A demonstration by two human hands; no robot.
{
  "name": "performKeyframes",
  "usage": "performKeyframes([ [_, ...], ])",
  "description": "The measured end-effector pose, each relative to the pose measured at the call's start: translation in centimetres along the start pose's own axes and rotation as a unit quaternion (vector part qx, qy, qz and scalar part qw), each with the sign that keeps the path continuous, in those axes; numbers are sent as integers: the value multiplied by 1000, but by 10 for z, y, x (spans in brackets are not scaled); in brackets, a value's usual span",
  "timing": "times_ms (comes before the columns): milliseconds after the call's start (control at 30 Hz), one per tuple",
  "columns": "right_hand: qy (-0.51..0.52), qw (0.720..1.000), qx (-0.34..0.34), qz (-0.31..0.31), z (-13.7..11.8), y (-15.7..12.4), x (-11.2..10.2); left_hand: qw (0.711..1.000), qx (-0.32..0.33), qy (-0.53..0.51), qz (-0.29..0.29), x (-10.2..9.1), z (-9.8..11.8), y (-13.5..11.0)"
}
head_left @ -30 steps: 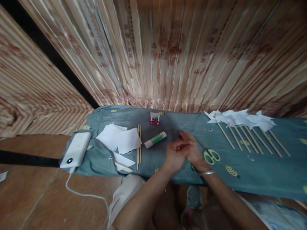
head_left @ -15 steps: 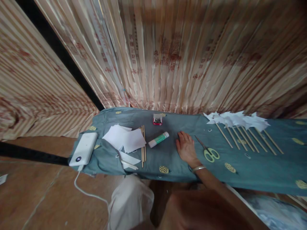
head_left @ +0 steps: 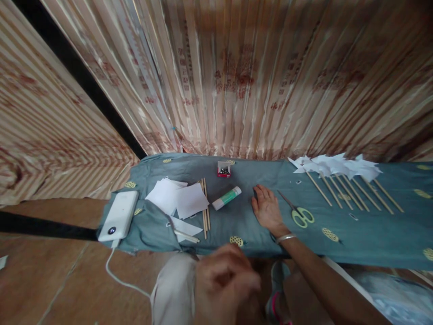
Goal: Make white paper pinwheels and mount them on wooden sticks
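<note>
My right hand (head_left: pixel 267 208) lies flat, palm down, fingers stretched out on the teal cloth (head_left: pixel 372 230), between a glue stick (head_left: pixel 227 198) on its left and green-handled scissors (head_left: pixel 299 212) on its right. It holds nothing. A bangle circles that wrist. My left hand (head_left: pixel 225 282) is raised close to the camera at the bottom middle, off the cloth. It is blurred by motion, so its fingers cannot be read.
White paper sheets (head_left: pixel 177 198) and loose wooden sticks (head_left: pixel 205 207) lie left of the glue stick. A small red box (head_left: pixel 223 169) sits at the back. Several sticks with white paper tops (head_left: pixel 338 178) lie at the right. A white power bank (head_left: pixel 118 215) with cable rests on the left corner. Curtains hang behind.
One second ago both hands were together on the cloth. The left hand has since pulled back off the cloth toward the camera. The right hand has flattened out on the cloth.
</note>
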State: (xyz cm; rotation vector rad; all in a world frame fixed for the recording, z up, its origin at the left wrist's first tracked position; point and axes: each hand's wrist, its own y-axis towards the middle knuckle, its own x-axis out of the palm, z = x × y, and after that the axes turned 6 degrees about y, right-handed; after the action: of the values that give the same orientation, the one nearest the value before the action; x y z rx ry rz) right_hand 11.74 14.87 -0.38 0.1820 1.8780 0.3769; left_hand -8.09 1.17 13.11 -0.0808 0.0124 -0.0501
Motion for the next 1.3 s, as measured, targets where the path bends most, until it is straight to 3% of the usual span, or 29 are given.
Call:
performKeyframes([
  [33, 0, 1000, -3, 2, 0, 0, 0, 1000, 7, 9, 21, -5, -10, 17],
  [67, 0, 1000, -6, 5, 0, 0, 0, 993, 42, 57, 91, -13, -20, 33],
  [133, -1, 1000, -7, 8, 0, 0, 0, 960, 101, 180, 188, -34, -40, 64],
  [200, -2, 1000, -4, 5, 0, 0, 0, 917, 136, 294, 231, -59, -59, 89],
  [333, -8, 1000, 1, -3, 0, 0, 1, 856, 127, 473, 162, -93, -84, 118],
  [467, -9, 1000, -1, -7, 1, 0, 1, 837, 111, 524, 111, -100, -95, 126],
  [667, -12, 1000, -4, -5, 2, 0, 1, 855, 124, 489, 118, -106, -103, 130],
  [867, -13, 1000, -9, 0, 3, -1, 2, 901, 151, 387, 123, -112, -109, 134],
  [967, -19, 1000, -9, 2, 3, -1, 3, 922, 141, 306, 190, -112, -108, 132],
  [1133, -31, 999, -12, 0, 3, 1, 3, 931, 79, 119, 336, -110, -87, 122],
  [1233, -35, 999, -7, -7, 2, 2, 3, 923, 99, 48, 368, -101, -62, 110],
  [1300, -33, 999, -1, -13, 2, 3, 3, 930, 125, 48, 341, -85, -45, 103],
])
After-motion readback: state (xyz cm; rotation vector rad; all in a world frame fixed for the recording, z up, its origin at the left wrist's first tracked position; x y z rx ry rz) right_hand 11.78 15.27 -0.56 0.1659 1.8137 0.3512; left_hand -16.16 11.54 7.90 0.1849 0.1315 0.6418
